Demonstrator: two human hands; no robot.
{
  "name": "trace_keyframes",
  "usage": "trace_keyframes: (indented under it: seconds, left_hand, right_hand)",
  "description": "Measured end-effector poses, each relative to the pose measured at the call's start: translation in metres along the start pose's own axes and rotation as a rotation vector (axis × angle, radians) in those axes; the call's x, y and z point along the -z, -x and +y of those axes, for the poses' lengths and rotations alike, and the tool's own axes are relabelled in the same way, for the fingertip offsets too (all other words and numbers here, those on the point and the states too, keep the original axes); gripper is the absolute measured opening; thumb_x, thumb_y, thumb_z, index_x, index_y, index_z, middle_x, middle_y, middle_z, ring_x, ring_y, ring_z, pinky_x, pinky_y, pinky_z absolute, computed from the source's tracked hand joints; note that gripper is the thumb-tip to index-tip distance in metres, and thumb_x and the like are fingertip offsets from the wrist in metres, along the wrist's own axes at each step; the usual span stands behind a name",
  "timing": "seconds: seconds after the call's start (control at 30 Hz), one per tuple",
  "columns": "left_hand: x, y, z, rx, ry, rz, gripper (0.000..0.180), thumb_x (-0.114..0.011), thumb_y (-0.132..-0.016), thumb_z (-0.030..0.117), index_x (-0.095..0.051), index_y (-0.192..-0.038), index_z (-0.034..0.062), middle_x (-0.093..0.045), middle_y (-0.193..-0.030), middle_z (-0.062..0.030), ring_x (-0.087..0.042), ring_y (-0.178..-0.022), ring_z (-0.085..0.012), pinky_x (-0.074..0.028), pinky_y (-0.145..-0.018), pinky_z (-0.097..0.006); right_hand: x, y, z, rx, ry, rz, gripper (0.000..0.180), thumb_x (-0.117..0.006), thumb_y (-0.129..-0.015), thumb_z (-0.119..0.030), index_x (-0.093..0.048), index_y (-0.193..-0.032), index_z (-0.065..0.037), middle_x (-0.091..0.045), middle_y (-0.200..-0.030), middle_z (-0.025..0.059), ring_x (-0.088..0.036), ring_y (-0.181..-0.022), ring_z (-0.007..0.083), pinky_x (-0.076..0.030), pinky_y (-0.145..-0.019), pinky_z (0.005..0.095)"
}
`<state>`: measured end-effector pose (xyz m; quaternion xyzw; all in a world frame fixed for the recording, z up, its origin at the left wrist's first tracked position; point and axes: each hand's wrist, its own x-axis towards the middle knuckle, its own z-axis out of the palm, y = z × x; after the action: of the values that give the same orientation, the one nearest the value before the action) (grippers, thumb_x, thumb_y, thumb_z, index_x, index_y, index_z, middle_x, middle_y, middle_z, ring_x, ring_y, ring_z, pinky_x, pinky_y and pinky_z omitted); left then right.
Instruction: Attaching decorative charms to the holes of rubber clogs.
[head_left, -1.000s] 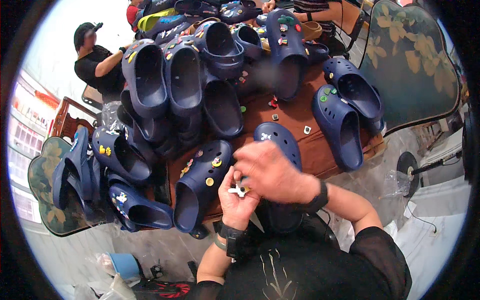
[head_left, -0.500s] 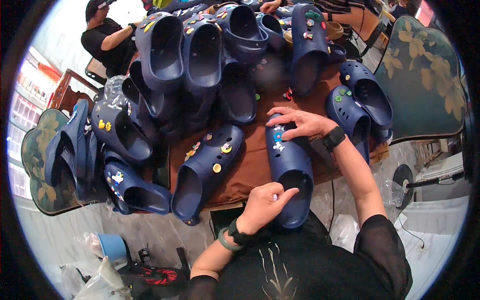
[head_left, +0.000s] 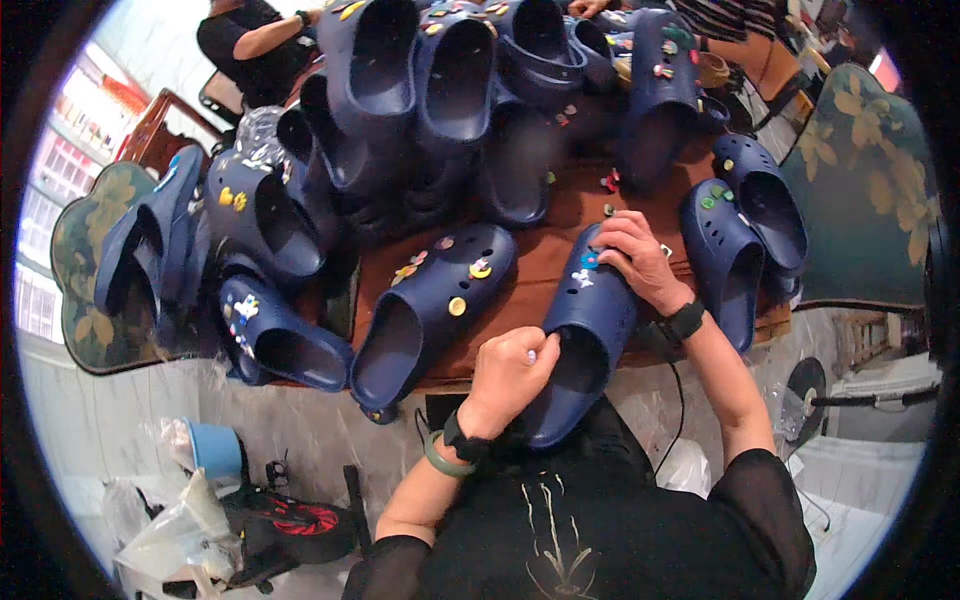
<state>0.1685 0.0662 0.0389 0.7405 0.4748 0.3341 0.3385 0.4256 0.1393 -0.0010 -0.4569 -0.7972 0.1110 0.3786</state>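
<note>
A navy foam clog lies tilted before me, its toe on the table and its heel toward my lap. Blue and white charms sit on its toe. My right hand rests over the toe, fingers bent together against the clog beside the blue charm; what lies under the fingertips is hidden. My left hand is closed in a fist at the left edge of the foot opening, its thumb side touching the rim. From that fist pokes a small whitish tip of something I cannot make out. Left of it lies another charmed navy clog.
Navy clogs are piled at the back, among them an upright clog. Two more clogs stand at right. A loose red charm lies on the brown table cover. A blue bucket is on the floor; co-workers sit across.
The clog has tilted, its heel swinging left. My right hand's spread fingers have drawn together on the toe. My left hand has moved up and left to the opening's rim.
</note>
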Motion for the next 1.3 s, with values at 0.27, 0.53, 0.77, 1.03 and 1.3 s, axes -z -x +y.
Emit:
trace_keyframes:
  seconds: [0.27,0.53,0.77,1.03,1.3]
  left_hand:
    - [-0.01,0.001,-0.001,-0.025,0.018,0.045,0.024,-0.064,-0.083,0.013,-0.054,-0.064,0.002,-0.058,-0.067,-0.0162,-0.059,-0.063,-0.0363,-0.046,-0.055,-0.044]
    - [-0.014,0.002,-0.001,-0.103,0.01,0.118,0.027,-0.066,-0.083,0.011,-0.052,-0.062,0.001,-0.055,-0.063,-0.0172,-0.057,-0.057,-0.0348,-0.043,-0.051,-0.041]
    - [-0.013,-0.001,-0.003,-0.12,-0.017,0.109,0.025,-0.066,-0.083,0.01,-0.052,-0.063,0.0016,-0.055,-0.064,-0.017,-0.058,-0.059,-0.0352,-0.044,-0.052,-0.042]
    - [-0.02,0.004,-0.006,-0.135,0.011,0.139,0.022,-0.064,-0.083,0.014,-0.056,-0.067,0.0017,-0.058,-0.067,-0.0169,-0.06,-0.063,-0.0363,-0.047,-0.056,-0.044]
    - [-0.019,0.004,-0.006,-0.117,-0.001,0.142,0.021,-0.063,-0.083,0.014,-0.056,-0.067,0.0024,-0.059,-0.068,-0.0164,-0.06,-0.065,-0.0373,-0.048,-0.057,-0.045]
  right_hand:
    - [-0.009,-0.023,-0.009,0.14,0.219,0.079,0.019,-0.066,-0.084,-0.014,-0.053,-0.074,-0.005,-0.05,-0.078,0.0117,-0.05,-0.079,0.0305,-0.043,-0.071,0.0401]
    - [-0.01,-0.014,-0.007,0.153,0.244,0.026,0.021,-0.068,-0.083,-0.016,-0.053,-0.072,-0.004,-0.053,-0.074,0.0105,-0.053,-0.069,0.0311,-0.045,-0.066,0.0408]
    - [-0.01,-0.02,-0.012,0.213,0.056,0.078,0.025,-0.074,-0.077,-0.019,-0.054,-0.074,-0.005,-0.056,-0.077,0.0103,-0.056,-0.07,0.0293,-0.046,-0.061,0.0392]
    - [-0.006,-0.013,-0.005,0.178,0.088,-0.009,0.035,-0.08,-0.07,-0.018,-0.047,-0.067,-0.007,-0.049,-0.062,0.0105,-0.052,-0.055,0.0294,-0.041,-0.05,0.0383]
    - [-0.009,-0.015,-0.036,0.185,0.051,0.05,0.017,-0.075,-0.074,-0.011,-0.064,-0.087,-0.006,-0.051,-0.067,0.0092,-0.053,-0.059,0.0282,-0.042,-0.054,0.0383]
